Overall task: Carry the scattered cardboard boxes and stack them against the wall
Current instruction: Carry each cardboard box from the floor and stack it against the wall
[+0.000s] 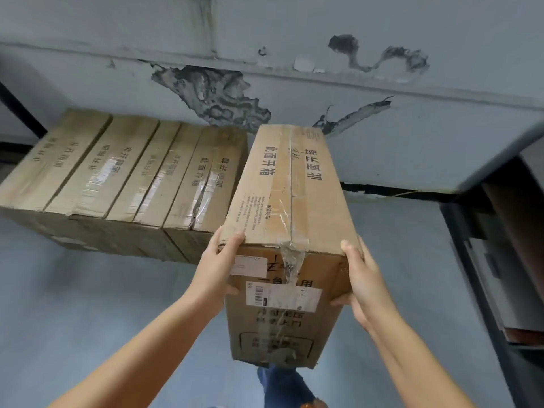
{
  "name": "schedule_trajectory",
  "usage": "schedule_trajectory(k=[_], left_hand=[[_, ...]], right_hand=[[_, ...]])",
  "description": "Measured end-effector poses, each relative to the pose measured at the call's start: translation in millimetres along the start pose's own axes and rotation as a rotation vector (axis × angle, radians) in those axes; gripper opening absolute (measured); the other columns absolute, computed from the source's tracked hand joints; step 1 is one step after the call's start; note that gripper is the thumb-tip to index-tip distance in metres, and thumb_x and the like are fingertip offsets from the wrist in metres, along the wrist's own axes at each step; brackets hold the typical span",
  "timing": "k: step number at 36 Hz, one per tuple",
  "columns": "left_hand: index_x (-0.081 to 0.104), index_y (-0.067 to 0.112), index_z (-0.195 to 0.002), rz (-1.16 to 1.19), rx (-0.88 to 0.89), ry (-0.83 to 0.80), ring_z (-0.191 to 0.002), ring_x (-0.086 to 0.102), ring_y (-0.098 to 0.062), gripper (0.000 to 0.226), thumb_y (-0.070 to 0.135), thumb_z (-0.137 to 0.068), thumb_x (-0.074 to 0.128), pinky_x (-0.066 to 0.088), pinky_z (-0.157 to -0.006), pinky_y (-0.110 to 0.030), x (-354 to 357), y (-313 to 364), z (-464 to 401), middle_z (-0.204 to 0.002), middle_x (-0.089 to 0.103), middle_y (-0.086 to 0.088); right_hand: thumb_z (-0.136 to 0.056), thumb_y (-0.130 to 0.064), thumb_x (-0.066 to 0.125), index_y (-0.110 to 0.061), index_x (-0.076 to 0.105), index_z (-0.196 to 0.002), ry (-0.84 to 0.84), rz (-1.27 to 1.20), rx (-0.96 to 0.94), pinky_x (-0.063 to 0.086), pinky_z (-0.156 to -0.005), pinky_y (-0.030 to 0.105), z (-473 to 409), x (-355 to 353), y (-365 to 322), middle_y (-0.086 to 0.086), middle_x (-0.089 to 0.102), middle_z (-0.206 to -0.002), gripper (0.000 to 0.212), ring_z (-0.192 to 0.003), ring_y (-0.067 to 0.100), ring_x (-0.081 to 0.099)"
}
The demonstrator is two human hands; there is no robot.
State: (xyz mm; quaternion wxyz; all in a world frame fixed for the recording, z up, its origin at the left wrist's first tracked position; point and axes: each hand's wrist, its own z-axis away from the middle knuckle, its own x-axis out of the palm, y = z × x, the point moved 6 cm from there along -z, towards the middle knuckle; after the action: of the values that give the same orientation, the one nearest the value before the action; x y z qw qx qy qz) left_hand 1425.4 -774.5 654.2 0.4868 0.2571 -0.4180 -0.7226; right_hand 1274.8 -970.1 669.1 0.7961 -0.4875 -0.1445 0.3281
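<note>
At the far left a dark diagonal bar (20,108) crossed in front of the wall. Beside it, a row of long cardboard boxes (123,172) lay side by side on the grey floor (88,304), their far ends against the wall (294,30); they were brown, rectangular, sealed with shiny clear tape and printed with black characters. The wall was pale grey with large dark patches where the paint had peeled off, and a horizontal ridge ran across it. The left hand (216,265) gripped the near left corner of the carried box (290,201), with the thumb on the front face and the fingers curled over the top edge. This box was held above the floor, just to the right of the row and near its last box; I could not tell if they touched. It was the same brown cardboard, with a crumpled tape strip along the top seam and white shipping labels (282,294) on the front face. The right hand (363,275) clasped the near right corner, fingers wrapped around the side. Under the box, a leg in blue jeans (282,384) was visible. At the far right stood a dark metal frame (482,275) with a reddish-brown panel, near the place where the box was heading.
</note>
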Motion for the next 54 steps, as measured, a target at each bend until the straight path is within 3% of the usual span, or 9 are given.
schedule_trajectory(k=[11,14,18,24,29,35,39,44,54], left_hand=[[0.052,0.048,-0.119,0.067,-0.105,0.091,-0.093,0.066,-0.017,0.026,0.039,-0.094,0.050,0.053,-0.082,-0.058,41.6,-23.8,-181.4,-0.088,0.071,0.017],[0.050,0.046,-0.121,0.068,-0.120,0.113,-0.081,0.069,-0.011,0.028,0.037,-0.095,0.049,0.055,-0.076,-0.050,41.2,-43.0,-227.7,-0.083,0.071,0.020],[0.044,0.039,-0.133,0.023,-0.121,0.144,-0.067,0.068,-0.002,0.038,0.036,-0.095,0.048,0.053,-0.060,-0.036,32.2,-70.8,-275.4,-0.080,0.070,0.021],[0.041,0.039,-0.139,-0.002,-0.138,0.108,-0.106,0.064,-0.018,0.044,0.031,-0.096,0.048,0.053,-0.088,-0.047,8.1,-115.9,-313.1,-0.120,0.065,0.005],[0.047,0.048,-0.126,-0.072,-0.220,0.105,-0.106,0.061,-0.006,0.033,0.034,-0.096,0.048,0.050,-0.075,-0.025,-17.5,-147.0,-320.6,-0.115,0.063,0.017],[0.037,0.016,-0.140,0.211,-0.634,0.166,-0.132,0.037,-0.032,0.048,0.039,-0.098,0.045,0.037,-0.098,-0.062,-28.3,-188.0,-323.2,-0.131,0.043,-0.008],[0.054,0.008,-0.123,0.450,-0.681,0.195,-0.096,0.058,-0.027,0.035,0.033,-0.101,0.042,0.043,-0.087,-0.058,-25.2,-189.3,-349.8,-0.106,0.059,-0.013],[0.048,0.009,-0.130,0.626,-0.682,0.235,-0.131,0.043,-0.035,0.032,0.024,-0.103,0.036,0.031,-0.103,-0.063,-15.2,-185.4,-398.4,-0.139,0.047,-0.019],[0.049,0.008,-0.130,0.721,-0.724,0.315,-0.130,0.046,-0.027,0.032,0.022,-0.103,0.038,0.029,-0.106,-0.063,-5.1,-231.3,-411.8,-0.137,0.052,-0.011]], right_hand=[[-0.097,-0.041,0.042,-0.044,0.033,-0.142,-0.043,0.079,0.120,0.053,-0.062,0.042,-207.7,40.4,18.4,-0.008,0.057,-0.131,0.046,-0.117,0.021,0.055],[-0.097,-0.042,0.043,-0.045,0.031,-0.143,-0.058,0.085,0.144,0.055,-0.073,0.053,-254.2,56.1,39.4,-0.009,0.052,-0.137,0.048,-0.124,0.022,0.050],[-0.097,-0.039,0.044,-0.042,0.034,-0.143,-0.045,0.083,0.133,0.054,-0.072,0.045,-294.5,76.6,68.1,-0.010,0.051,-0.138,0.047,-0.122,0.016,0.051],[-0.099,-0.029,0.045,-0.042,0.035,-0.135,-0.053,0.002,0.154,0.037,-0.107,0.056,-310.3,109.1,126.9,-0.026,0.050,-0.128,0.040,-0.118,-0.002,0.047],[-0.100,-0.023,0.045,-0.039,0.028,-0.147,-0.091,-0.089,0.334,0.051,-0.090,0.054,-301.4,128.2,174.0,-0.008,0.056,-0.133,0.052,-0.117,0.019,0.057],[-0.097,-0.026,0.052,-0.041,0.031,-0.144,-0.078,-0.007,0.419,0.054,-0.079,0.042,-309.7,149.2,200.9,-0.009,0.060,-0.124,0.053,-0.106,0.018,0.060],[-0.098,-0.023,0.051,-0.043,0.038,-0.139,-0.083,0.019,0.383,0.051,-0.067,0.032,-339.5,159.8,206.0,-0.014,0.063,-0.119,0.048,-0.104,0.016,0.062],[-0.099,-0.018,0.048,-0.044,0.038,-0.138,-0.087,0.036,0.325,0.049,-0.074,0.031,-392.8,168.9,209.1,-0.017,0.060,-0.124,0.048,-0.108,0.014,0.060],[-0.100,-0.019,0.047,-0.037,0.034,-0.144,-0.126,0.104,0.352,0.053,-0.077,0.029,-413.1,160.1,249.1,-0.009,0.056,-0.131,0.050,-0.115,0.013,0.057]])
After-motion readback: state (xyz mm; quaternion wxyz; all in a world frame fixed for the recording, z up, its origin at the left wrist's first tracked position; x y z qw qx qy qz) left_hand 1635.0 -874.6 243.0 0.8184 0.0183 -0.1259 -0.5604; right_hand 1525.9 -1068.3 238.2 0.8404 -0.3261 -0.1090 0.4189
